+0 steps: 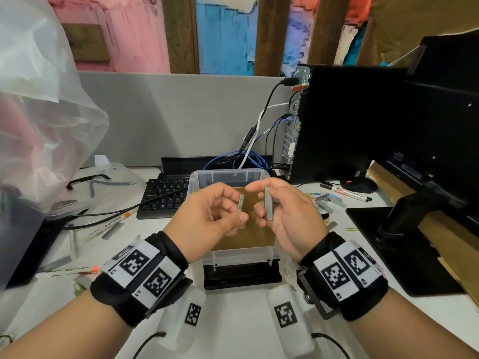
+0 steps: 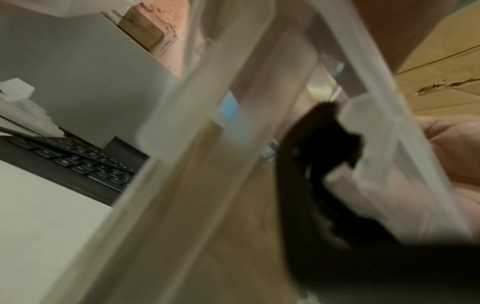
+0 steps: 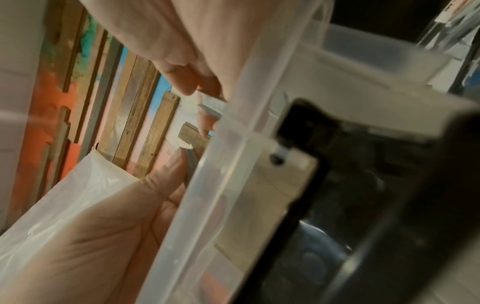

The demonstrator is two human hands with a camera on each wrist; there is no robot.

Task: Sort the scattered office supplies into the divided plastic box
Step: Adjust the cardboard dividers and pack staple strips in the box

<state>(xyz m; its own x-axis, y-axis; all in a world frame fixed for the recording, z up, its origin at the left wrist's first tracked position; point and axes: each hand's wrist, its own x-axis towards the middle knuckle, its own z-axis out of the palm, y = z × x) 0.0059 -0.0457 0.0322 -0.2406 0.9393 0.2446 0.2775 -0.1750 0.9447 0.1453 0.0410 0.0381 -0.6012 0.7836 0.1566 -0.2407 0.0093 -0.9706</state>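
Note:
The clear plastic box (image 1: 228,174) stands mid-desk with a brown cardboard divider (image 1: 248,237) inside. Both hands hover just above it. My left hand (image 1: 240,208) pinches a short grey staple strip (image 1: 241,202) between thumb and forefinger. My right hand (image 1: 261,206) grips a longer, thicker staple strip (image 1: 269,203) upright, a small gap away from the left one. In the right wrist view, fingers hold a staple strip (image 3: 211,105) behind the blurred box wall (image 3: 221,185). The left wrist view shows only the blurred box wall (image 2: 197,144) and its black latch (image 2: 319,148).
A black keyboard (image 1: 166,195) lies left of the box. Loose staple strips and paper clips (image 1: 329,200) and markers (image 1: 347,191) lie to the right. Pens (image 1: 111,224) lie on the left. A monitor base (image 1: 388,242), a computer tower (image 1: 350,120) and a plastic bag (image 1: 39,112) crowd the sides.

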